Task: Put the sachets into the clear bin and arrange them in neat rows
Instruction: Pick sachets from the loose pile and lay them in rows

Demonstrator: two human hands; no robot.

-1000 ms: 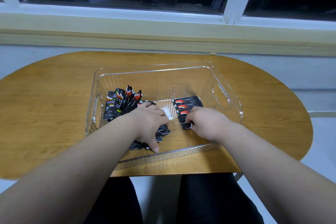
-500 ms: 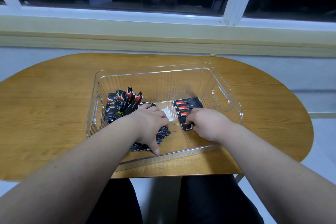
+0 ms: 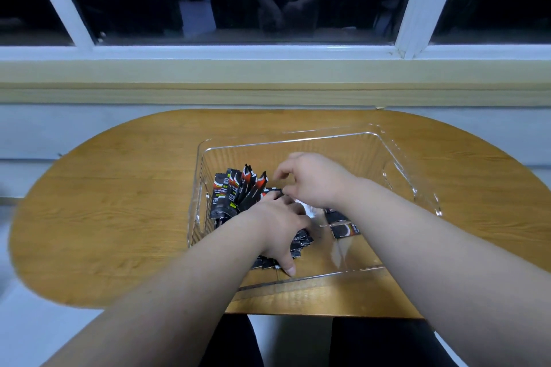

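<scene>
The clear bin (image 3: 396,155) sits on the wooden table. A loose pile of black-and-red sachets (image 3: 231,194) leans in its left half, several standing on end. My left hand (image 3: 277,226) lies over the near part of that pile, its fingers curled round a bunch of sachets and its thumb at the front. My right hand (image 3: 313,179) hovers over the pile's right edge with fingers loosely curled and apart, just above a sachet beside my left fingers. My right forearm partly hides a short flat row of sachets (image 3: 344,228) on the bin floor.
The oval wooden table (image 3: 119,217) stands against a wall below a window sill (image 3: 268,92). The bin has a cut-out handle on its right wall (image 3: 399,179). Bare wood lies left and right of the bin. My legs show under the table's near edge.
My right hand has left the flat row on the right and moved up and left to the pile. My left hand stays on the pile. The camera view has shifted.
</scene>
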